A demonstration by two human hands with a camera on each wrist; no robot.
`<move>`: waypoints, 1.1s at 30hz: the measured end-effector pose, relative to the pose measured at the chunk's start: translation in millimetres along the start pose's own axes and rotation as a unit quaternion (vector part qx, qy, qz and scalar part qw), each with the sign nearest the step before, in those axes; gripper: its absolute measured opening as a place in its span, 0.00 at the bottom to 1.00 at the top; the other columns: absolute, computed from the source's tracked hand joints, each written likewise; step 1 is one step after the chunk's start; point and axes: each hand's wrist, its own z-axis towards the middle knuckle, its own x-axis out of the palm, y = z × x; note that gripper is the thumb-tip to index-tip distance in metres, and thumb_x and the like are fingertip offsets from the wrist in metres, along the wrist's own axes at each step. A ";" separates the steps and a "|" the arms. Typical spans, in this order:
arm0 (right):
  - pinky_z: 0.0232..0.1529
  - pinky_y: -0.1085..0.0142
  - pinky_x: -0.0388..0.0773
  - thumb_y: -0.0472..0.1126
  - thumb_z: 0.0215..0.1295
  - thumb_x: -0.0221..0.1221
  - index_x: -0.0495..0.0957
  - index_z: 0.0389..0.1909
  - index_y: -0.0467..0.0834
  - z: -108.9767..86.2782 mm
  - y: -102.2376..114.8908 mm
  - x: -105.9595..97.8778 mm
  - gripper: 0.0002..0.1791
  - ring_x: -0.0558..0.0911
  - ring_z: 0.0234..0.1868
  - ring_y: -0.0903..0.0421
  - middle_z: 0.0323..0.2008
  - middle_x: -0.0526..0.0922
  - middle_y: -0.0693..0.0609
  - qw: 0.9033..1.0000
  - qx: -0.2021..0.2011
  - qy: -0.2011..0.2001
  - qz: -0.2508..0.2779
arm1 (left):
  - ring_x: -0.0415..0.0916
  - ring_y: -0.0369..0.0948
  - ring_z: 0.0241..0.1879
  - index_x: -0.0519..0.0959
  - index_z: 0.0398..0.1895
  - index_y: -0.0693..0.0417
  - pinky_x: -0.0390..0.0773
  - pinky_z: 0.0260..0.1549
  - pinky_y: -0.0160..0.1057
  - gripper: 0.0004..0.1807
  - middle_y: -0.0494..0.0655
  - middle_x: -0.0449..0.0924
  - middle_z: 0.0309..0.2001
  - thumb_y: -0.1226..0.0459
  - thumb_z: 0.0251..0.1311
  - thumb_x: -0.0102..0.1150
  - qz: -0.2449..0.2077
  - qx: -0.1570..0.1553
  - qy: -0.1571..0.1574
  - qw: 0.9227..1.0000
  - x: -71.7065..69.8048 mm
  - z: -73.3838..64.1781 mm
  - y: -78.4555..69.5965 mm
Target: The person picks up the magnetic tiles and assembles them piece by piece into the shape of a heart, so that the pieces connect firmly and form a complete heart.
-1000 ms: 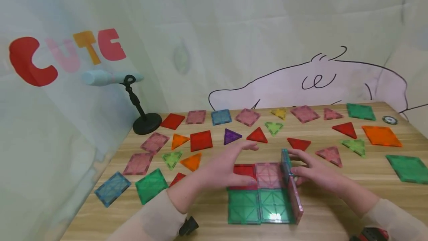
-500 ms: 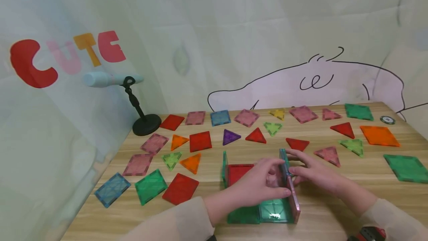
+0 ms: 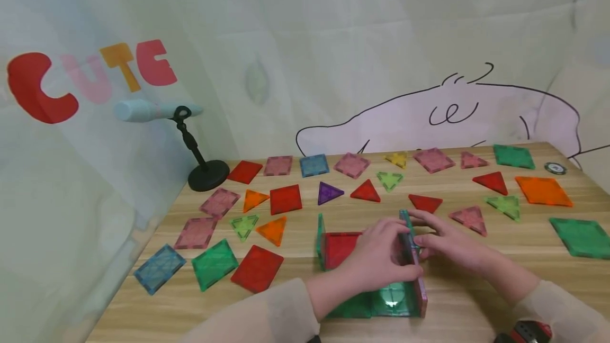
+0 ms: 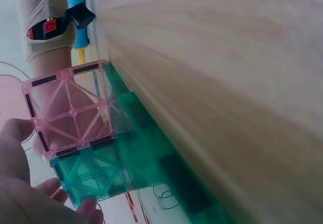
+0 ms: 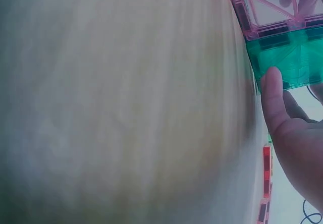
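Magnetic tiles form a small flat base, with a red square (image 3: 339,250) and a green square (image 3: 394,299) showing. On its right side stand a pink tile (image 3: 421,294) and a teal tile (image 4: 93,176) behind it. My left hand (image 3: 376,258) reaches across the base, hiding the pink base tile; its thumb touches the pink wall and its spread fingers lie at the teal one. From outside, my right hand (image 3: 452,242) pinches the teal tile, thumb (image 5: 273,82) on its outer face. A green tile (image 3: 321,242) stands upright at the base's left.
Loose tiles lie all about the wooden table: a red square (image 3: 257,269), a green square (image 3: 214,264), a blue square (image 3: 159,269), an orange square (image 3: 543,191) and several triangles. A black stand (image 3: 208,174) bearing a pale blue cylinder is at the back left.
My left hand has moved right from the base's left side to the pink and teal walls. The upright green tile on the left has come into view. The right hand stays at the teal tile.
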 end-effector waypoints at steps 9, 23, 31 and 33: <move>0.48 0.63 0.75 0.45 0.68 0.51 0.50 0.72 0.47 -2.8 4.8 -2.5 0.34 0.70 0.57 0.43 0.66 0.55 0.33 1.000 0.009 0.000 -0.022 | 0.61 0.41 0.59 0.69 0.60 0.33 0.64 0.53 0.49 0.32 0.31 0.61 0.64 0.34 0.52 0.52 0.162 0.028 -0.003 0.986 -1.9 3.7 -2.4; 0.49 0.61 0.76 0.43 0.70 0.49 0.44 0.72 0.44 -0.5 2.4 4.3 0.34 0.68 0.59 0.40 0.69 0.45 0.32 0.997 -0.010 0.029 0.074 | 0.60 0.41 0.59 0.70 0.58 0.32 0.63 0.53 0.51 0.30 0.29 0.60 0.64 0.34 0.53 0.51 0.167 0.037 0.002 0.985 -3.1 3.2 3.7; 0.55 0.51 0.70 0.45 0.65 0.54 0.46 0.72 0.49 -3.5 12.2 8.8 0.38 0.56 0.65 0.32 0.70 0.46 0.40 0.999 0.018 0.004 0.037 | 0.59 0.40 0.63 0.69 0.60 0.32 0.63 0.56 0.52 0.31 0.29 0.58 0.66 0.35 0.55 0.50 0.154 0.042 0.010 0.987 -5.1 0.7 5.7; 0.57 0.48 0.68 0.45 0.65 0.54 0.46 0.72 0.51 -3.6 15.3 10.2 0.39 0.58 0.65 0.34 0.70 0.48 0.40 0.999 0.032 0.001 0.040 | 0.59 0.40 0.63 0.69 0.61 0.33 0.63 0.57 0.51 0.31 0.30 0.58 0.66 0.35 0.55 0.50 0.147 0.045 0.012 0.988 -5.2 0.3 6.9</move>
